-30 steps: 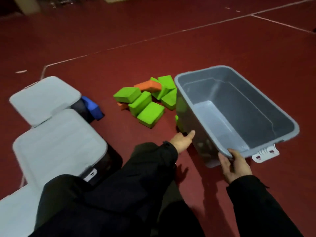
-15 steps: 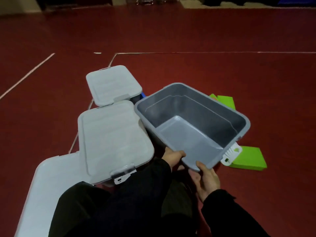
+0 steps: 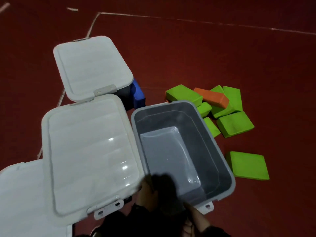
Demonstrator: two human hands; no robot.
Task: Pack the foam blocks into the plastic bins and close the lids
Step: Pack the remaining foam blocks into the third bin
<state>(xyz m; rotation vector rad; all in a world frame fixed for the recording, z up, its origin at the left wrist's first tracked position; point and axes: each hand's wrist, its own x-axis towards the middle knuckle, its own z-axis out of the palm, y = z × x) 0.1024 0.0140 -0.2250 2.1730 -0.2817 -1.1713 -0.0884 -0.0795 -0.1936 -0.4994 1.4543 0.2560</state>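
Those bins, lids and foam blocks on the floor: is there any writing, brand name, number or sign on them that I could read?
None can be read.
Open grey bin: plain inside, no label showing.
White lids: only moulded ridges and glare; latch tabs too blurred to show any mark.
Green blocks, orange block, blue block: plain faces.
Red floor: only pale painted lines, no words.

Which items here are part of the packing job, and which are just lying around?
Job: open grey bin, green blocks, orange block, blue block, two lidded bins.
Lying about: a third white lid, floor tape.
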